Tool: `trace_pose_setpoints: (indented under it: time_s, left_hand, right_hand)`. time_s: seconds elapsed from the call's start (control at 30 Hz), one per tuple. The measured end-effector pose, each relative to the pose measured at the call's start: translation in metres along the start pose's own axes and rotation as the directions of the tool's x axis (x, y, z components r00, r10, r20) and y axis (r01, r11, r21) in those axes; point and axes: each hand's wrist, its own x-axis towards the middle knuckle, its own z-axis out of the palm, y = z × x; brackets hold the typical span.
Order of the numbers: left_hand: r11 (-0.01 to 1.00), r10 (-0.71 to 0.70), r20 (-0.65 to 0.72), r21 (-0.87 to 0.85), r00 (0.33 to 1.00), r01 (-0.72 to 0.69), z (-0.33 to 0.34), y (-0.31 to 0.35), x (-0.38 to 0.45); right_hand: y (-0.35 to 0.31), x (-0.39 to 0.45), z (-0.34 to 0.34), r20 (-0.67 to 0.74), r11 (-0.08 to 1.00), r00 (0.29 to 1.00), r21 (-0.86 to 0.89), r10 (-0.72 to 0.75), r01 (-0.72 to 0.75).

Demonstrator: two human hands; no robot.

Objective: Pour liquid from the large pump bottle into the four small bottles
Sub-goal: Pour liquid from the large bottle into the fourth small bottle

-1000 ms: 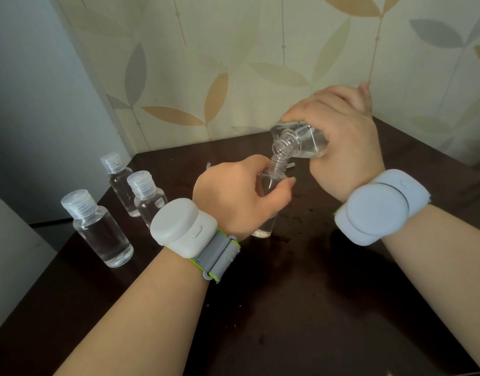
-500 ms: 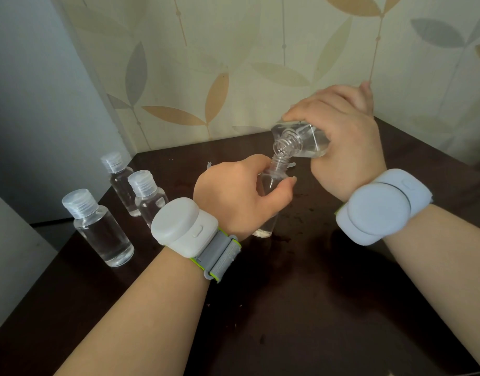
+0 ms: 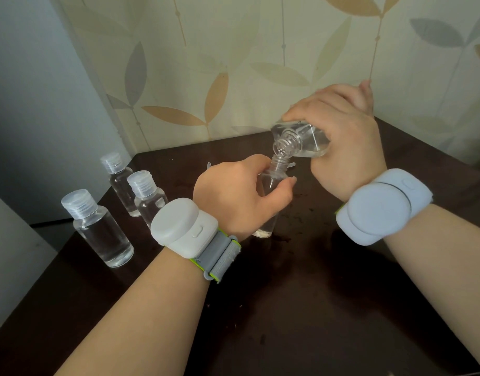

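My right hand (image 3: 344, 137) grips the clear large bottle (image 3: 304, 141), pump removed, tipped so its threaded neck meets the mouth of an uncapped small bottle (image 3: 274, 180). My left hand (image 3: 239, 194) holds that small bottle upright on the dark table (image 3: 301, 294), fingers wrapped round its body and hiding most of it. Three capped small bottles holding clear liquid stand at the left: the nearest (image 3: 98, 229), the middle one (image 3: 148, 196) and the farthest (image 3: 118, 180).
Small droplets spot the table around the bottle being filled. A thin clear tube (image 3: 208, 165) shows behind my left hand. Patterned wallpaper closes off the back and right; the table's left edge runs beside the capped bottles.
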Motion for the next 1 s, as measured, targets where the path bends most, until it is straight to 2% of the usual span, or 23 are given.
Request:
trace_pose_setpoints:
  time_s: [1.0]
  left_hand:
    - [1.000, 0.001, -0.019, 0.007, 1.000, -0.001, 0.0003, -0.0001, -0.0004]
  right_hand:
    - [0.0004, 0.0001, -0.0001, -0.003, 1.000, 1.000, -0.007, -0.006, 0.006]
